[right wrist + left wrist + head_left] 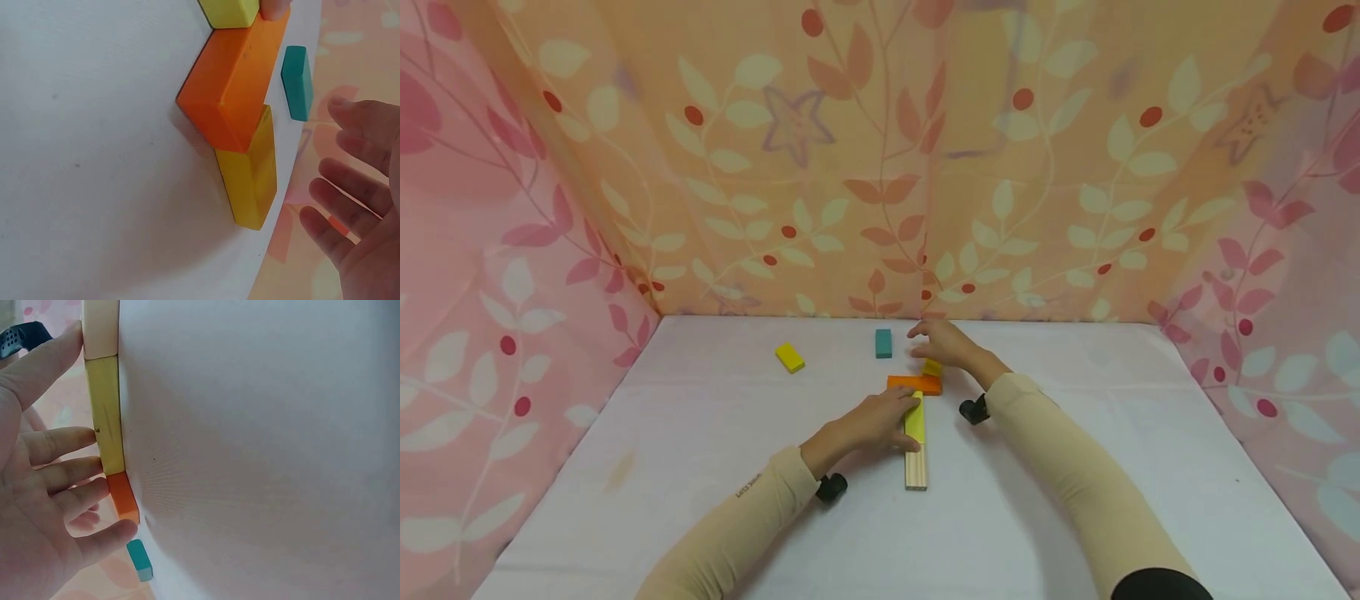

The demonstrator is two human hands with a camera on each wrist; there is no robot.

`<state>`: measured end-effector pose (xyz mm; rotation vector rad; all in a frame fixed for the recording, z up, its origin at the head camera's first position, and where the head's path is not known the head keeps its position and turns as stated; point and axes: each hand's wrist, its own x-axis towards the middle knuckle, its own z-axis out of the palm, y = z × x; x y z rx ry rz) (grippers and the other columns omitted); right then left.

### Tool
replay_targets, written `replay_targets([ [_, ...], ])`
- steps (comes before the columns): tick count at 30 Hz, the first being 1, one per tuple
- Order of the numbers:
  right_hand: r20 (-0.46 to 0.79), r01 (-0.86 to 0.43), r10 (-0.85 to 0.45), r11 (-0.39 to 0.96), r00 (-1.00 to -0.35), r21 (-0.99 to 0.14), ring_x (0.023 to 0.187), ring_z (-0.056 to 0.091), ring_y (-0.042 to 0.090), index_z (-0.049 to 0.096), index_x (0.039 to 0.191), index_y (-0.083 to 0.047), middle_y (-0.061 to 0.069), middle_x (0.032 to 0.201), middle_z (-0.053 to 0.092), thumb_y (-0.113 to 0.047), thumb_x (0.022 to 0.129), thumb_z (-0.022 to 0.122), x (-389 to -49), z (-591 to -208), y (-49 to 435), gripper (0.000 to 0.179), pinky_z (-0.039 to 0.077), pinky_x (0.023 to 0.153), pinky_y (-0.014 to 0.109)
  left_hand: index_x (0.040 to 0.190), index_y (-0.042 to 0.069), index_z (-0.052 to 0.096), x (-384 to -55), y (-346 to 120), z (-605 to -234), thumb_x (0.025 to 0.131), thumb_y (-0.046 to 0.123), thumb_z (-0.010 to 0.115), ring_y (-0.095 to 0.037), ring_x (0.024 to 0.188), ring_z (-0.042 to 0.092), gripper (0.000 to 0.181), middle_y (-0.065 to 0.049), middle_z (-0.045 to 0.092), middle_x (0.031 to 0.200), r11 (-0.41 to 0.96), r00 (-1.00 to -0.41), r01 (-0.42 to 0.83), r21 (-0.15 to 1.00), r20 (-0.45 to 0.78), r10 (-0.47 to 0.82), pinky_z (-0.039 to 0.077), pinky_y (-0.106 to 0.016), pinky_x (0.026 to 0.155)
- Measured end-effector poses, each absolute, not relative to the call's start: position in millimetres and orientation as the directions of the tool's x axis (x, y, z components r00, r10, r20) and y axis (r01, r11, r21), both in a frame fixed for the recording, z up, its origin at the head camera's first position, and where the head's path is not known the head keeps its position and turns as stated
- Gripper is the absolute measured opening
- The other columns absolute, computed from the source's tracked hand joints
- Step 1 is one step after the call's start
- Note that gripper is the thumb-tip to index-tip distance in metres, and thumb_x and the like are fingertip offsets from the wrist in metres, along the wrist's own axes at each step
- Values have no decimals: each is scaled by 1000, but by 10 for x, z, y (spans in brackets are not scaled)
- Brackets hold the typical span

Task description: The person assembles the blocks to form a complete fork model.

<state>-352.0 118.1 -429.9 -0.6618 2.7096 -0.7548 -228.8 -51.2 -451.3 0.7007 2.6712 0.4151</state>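
My left hand [876,419] rests along a row of blocks in the middle of the white table. Its thumb is at the natural wood block [916,471], and its fingers reach the light yellow block [915,427] and the orange block [123,499]. The orange block lies crosswise at the far end of the two lengthwise ones. Behind its right end sits another yellow block [248,178], close against it. My right hand [949,343] hovers over that yellow block, fingers loosely spread and holding nothing; in the right wrist view they are apart from the blocks.
A teal block [883,343] stands farther back, left of my right hand. Off to the left a loose yellow block [790,357] lies at an angle. Patterned cloth walls [880,167] enclose the white tabletop [700,467] at the back and sides.
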Motion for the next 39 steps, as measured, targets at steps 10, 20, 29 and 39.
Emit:
replay_targets([
  [10,-113,-388,-513,758,-851,-524,119,57,29,62,129,-7,12,135,60,-23,93,66,-3587,-4299,1052,40,45,107,44,145,12,47,-2307,-518,-4554,80,50,75,-23,146,32,80,-6,36,157,830,-813,443,339,-239,531,35,-49,115],
  [20,-103,-417,-554,725,-826,-548,127,53,31,61,130,-7,13,137,58,-22,93,66,-3676,-4314,899,40,43,109,46,145,11,46,-2287,-553,-4512,82,47,75,-22,144,35,79,-6,36,157,810,-805,436,392,-232,546,35,-45,116],
  [29,-124,-411,-553,733,-824,-542,129,51,30,60,131,-8,11,140,56,-22,91,70,-3739,-4419,800,44,40,112,46,145,9,45,-2276,-547,-4499,82,49,74,-23,144,35,80,-8,35,157,806,-801,448,387,-226,554,36,-47,114],
  [39,-93,-493,-591,741,-801,-456,129,50,28,59,132,-5,13,140,54,-23,90,71,-3752,-4445,691,47,37,115,42,145,10,45,-2291,-543,-4498,83,49,74,-23,146,33,79,-8,35,158,809,-800,462,362,-223,557,36,-49,114],
])
